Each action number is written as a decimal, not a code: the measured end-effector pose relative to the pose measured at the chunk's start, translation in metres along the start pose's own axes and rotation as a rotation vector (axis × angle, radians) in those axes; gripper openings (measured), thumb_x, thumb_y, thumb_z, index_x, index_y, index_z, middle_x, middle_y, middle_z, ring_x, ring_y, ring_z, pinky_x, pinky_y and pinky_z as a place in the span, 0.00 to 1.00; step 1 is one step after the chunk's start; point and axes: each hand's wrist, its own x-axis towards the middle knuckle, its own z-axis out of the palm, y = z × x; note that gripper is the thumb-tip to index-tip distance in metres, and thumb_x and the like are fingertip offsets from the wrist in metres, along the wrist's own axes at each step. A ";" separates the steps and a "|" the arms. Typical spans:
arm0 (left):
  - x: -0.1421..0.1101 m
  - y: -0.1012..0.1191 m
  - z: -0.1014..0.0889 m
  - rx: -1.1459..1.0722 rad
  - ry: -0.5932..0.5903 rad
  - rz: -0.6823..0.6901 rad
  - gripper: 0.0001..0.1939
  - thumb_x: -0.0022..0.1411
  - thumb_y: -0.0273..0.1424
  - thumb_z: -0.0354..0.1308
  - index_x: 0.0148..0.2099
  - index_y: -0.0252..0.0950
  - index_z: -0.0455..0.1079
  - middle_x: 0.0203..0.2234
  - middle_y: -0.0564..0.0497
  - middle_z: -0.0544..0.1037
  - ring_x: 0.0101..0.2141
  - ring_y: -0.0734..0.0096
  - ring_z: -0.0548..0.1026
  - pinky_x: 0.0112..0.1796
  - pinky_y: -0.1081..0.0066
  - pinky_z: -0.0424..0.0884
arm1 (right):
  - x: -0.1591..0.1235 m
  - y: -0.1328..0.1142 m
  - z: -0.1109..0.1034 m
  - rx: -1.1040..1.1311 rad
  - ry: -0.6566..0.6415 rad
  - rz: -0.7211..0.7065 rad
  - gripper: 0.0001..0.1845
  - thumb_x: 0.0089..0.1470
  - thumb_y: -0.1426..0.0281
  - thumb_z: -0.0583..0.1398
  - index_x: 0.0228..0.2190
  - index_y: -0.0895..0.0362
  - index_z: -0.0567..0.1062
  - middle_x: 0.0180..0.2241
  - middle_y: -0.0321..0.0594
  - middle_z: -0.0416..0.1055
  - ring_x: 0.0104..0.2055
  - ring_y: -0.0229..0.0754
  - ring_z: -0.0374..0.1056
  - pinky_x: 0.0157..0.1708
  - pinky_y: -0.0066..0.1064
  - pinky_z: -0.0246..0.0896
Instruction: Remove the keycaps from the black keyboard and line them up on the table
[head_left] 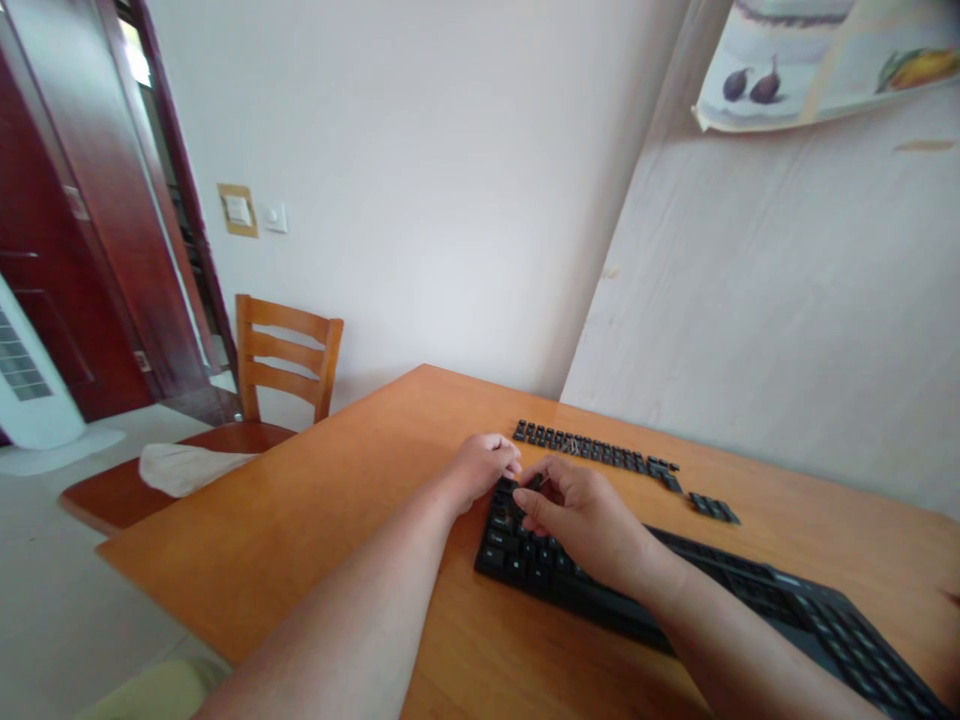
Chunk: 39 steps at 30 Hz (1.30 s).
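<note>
A black keyboard (592, 590) lies on the table, with keys missing from parts of it. At its far left corner is my left hand (484, 470), fingers curled and closed against the edge. My right hand (574, 500) is over the left end of the keyboard. Its thumb and index finger pinch a small dark keycap (535, 482), partly hidden by the fingers. Behind both hands, removed black keycaps (600, 452) are lined up in rows on the table. A smaller group of keycaps (712, 508) sits farther right.
The wooden table (360, 500) meets the wall at its far side. A wooden chair (289, 350) with a white cloth (191, 468) on its seat stands to the left. Beyond it are a dark red door (82, 250) and a white appliance (34, 370).
</note>
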 end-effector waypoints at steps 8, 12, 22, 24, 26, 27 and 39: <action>0.002 -0.005 0.000 0.002 0.003 -0.007 0.11 0.54 0.38 0.57 0.30 0.34 0.70 0.26 0.48 0.78 0.28 0.69 0.75 0.32 0.71 0.69 | -0.001 0.005 0.005 0.018 -0.028 0.013 0.08 0.58 0.65 0.57 0.36 0.56 0.71 0.24 0.35 0.72 0.27 0.39 0.70 0.27 0.29 0.62; 0.001 -0.004 0.000 0.009 0.009 -0.016 0.11 0.54 0.37 0.57 0.30 0.34 0.70 0.26 0.48 0.78 0.28 0.69 0.75 0.33 0.70 0.70 | -0.001 0.006 0.007 0.003 -0.029 0.012 0.07 0.57 0.66 0.58 0.36 0.55 0.71 0.23 0.34 0.72 0.25 0.38 0.69 0.26 0.29 0.60; 0.000 -0.004 0.001 0.013 0.006 -0.014 0.10 0.54 0.37 0.56 0.30 0.34 0.69 0.27 0.48 0.78 0.29 0.69 0.76 0.34 0.70 0.71 | 0.001 0.007 0.014 -0.071 0.010 -0.047 0.05 0.56 0.67 0.58 0.33 0.55 0.73 0.23 0.34 0.70 0.26 0.38 0.65 0.27 0.30 0.56; 0.000 -0.004 0.001 0.014 0.002 -0.017 0.10 0.54 0.36 0.56 0.30 0.34 0.69 0.27 0.48 0.78 0.29 0.69 0.76 0.34 0.70 0.71 | 0.001 0.008 0.016 -0.059 0.014 -0.046 0.05 0.55 0.68 0.59 0.33 0.56 0.73 0.25 0.35 0.70 0.28 0.39 0.65 0.28 0.30 0.57; 0.000 -0.003 0.001 0.019 -0.002 -0.019 0.10 0.55 0.36 0.55 0.30 0.34 0.69 0.27 0.47 0.78 0.29 0.69 0.76 0.34 0.70 0.71 | 0.001 0.010 0.018 -0.056 0.020 -0.042 0.05 0.53 0.68 0.60 0.33 0.56 0.74 0.27 0.35 0.71 0.29 0.39 0.66 0.30 0.30 0.58; 0.000 -0.003 0.001 0.023 -0.003 -0.018 0.09 0.55 0.36 0.55 0.30 0.34 0.69 0.27 0.47 0.78 0.29 0.69 0.76 0.34 0.70 0.71 | 0.001 0.011 0.018 -0.055 0.021 -0.039 0.06 0.53 0.68 0.60 0.33 0.56 0.74 0.27 0.36 0.72 0.30 0.40 0.66 0.30 0.30 0.58; 0.000 -0.006 0.001 0.155 -0.006 0.050 0.10 0.54 0.37 0.55 0.28 0.36 0.70 0.25 0.50 0.78 0.29 0.68 0.75 0.33 0.71 0.68 | 0.003 0.025 0.023 -0.027 0.080 -0.073 0.07 0.57 0.66 0.58 0.33 0.57 0.73 0.29 0.37 0.73 0.31 0.41 0.66 0.32 0.31 0.58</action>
